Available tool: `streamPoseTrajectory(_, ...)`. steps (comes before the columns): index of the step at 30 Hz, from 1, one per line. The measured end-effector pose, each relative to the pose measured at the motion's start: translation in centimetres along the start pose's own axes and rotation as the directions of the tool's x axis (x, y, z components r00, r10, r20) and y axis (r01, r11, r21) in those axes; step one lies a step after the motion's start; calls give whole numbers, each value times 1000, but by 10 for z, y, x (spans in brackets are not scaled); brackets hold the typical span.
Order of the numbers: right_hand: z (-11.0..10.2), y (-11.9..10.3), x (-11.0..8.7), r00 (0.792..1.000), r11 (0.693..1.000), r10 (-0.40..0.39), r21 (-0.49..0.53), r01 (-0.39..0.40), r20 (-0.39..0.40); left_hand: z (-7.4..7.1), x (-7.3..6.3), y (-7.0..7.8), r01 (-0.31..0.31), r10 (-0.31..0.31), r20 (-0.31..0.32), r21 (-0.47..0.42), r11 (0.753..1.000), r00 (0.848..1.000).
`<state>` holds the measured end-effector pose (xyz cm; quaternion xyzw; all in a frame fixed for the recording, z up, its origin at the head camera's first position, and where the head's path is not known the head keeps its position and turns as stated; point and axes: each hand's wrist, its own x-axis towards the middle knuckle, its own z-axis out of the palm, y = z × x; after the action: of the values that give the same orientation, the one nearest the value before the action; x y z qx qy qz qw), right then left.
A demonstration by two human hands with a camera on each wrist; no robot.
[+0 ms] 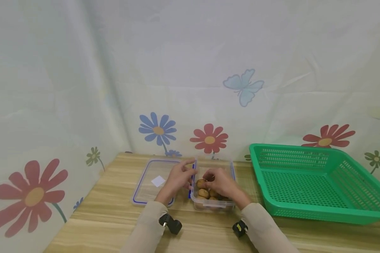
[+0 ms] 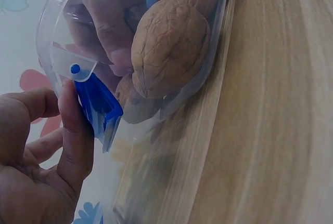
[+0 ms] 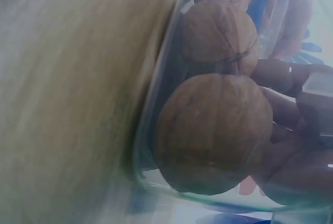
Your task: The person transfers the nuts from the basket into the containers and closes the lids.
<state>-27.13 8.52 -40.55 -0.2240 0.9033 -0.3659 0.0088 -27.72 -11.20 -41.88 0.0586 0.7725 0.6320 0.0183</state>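
A clear lidless plastic container [image 1: 213, 204] with blue latches stands on the table with several walnuts [image 1: 203, 193] inside. My left hand [image 1: 178, 177] is at its left side; in the left wrist view a finger touches the blue latch [image 2: 96, 102] and the rim. My right hand [image 1: 221, 182] reaches down into the container, its thumb and fingers curled at a walnut [image 1: 201, 183] by the left wall. Large walnuts [image 2: 171, 47] show through the clear wall in the left wrist view. Through the wall in the right wrist view, the fingers are partly hidden behind a walnut [image 3: 213, 133].
A clear lid [image 1: 145, 186] with a blue seal and a white paper square [image 1: 158, 181] lies left of the container. On the right stands a big green plastic basket [image 1: 310, 209]. Behind the wooden table [image 1: 95, 218] hangs a flowered curtain [image 1: 183, 70].
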Motion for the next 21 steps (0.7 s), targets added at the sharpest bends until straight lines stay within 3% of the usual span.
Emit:
streamPoseTrajectory(12, -1, -8, -1, 991, 992, 1, 126, 16, -132, -11, 1, 4, 1, -1, 20, 13, 1000, 1000)
streamPoseTrajectory(21, -1, -32, -3, 984, 975, -14, 215, 53, -179, -36, -5, 4, -32, 32, -61, -7, 999, 998)
